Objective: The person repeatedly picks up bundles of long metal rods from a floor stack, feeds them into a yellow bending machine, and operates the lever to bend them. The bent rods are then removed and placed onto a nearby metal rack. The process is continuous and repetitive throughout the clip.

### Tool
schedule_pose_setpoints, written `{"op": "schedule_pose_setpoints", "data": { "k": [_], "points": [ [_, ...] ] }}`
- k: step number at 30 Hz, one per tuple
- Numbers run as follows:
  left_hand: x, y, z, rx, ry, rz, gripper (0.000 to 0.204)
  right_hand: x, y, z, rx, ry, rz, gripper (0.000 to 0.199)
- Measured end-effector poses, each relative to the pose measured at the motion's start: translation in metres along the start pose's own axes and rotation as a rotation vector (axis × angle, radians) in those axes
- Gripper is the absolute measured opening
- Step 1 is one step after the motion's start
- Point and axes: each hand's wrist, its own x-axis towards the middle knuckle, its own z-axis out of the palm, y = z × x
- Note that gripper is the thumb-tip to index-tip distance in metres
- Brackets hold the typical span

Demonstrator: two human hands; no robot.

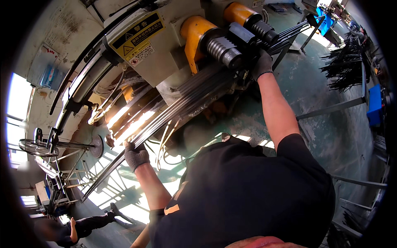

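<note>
A long bundle of thin dark metal rods point(165, 112) runs slantwise from lower left to upper right, along the front of a bending machine point(165, 53). Near the bundle's lower left end, my gloved left hand point(136, 157) is wrapped around the rods. My gloved right hand point(263, 65) closes on the same bundle at the machine's right side, its fingertips partly hidden in shadow. Between my hands, the rods pass beside an orange housing point(196, 31) with a ribbed dark cylinder point(223, 50). A second ribbed cylinder point(264, 32) sits farther right.
A metal stand point(285, 56) is under the rods at upper right. Dark rods are heaped on a rack point(345, 66) at far right. Cables point(163, 142) hang below the machine. At left stands a floor fan point(39, 146); another person point(89, 223) is at lower left.
</note>
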Motion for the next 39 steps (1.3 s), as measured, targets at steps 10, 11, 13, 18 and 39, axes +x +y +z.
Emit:
{"op": "schedule_pose_setpoints", "data": {
  "k": [10, 11, 13, 18, 39],
  "points": [
    [-0.003, -0.058, 0.073, 0.207, 0.024, 0.031, 0.028, 0.057, 0.042, -0.025, -0.257, -0.006, 0.012, 0.045],
    [-0.005, -0.064, 0.074, 0.265, -0.055, -0.004, 0.029, 0.062, 0.045, -0.028, -0.295, -0.014, 0.017, 0.047],
    [-0.008, -0.077, 0.077, 0.282, -0.125, -0.091, 0.034, 0.074, 0.046, -0.033, -0.446, -0.004, -0.024, 0.051],
    [-0.034, -0.110, 0.089, 0.527, -0.305, -0.022, 0.030, 0.089, 0.044, -0.037, -0.809, 0.167, -0.164, 0.044],
    [-0.043, -0.102, 0.090, 1.467, -0.361, 0.681, 0.053, 0.014, 0.030, -0.043, -0.757, 0.036, -0.243, 0.049]
  ]
}}
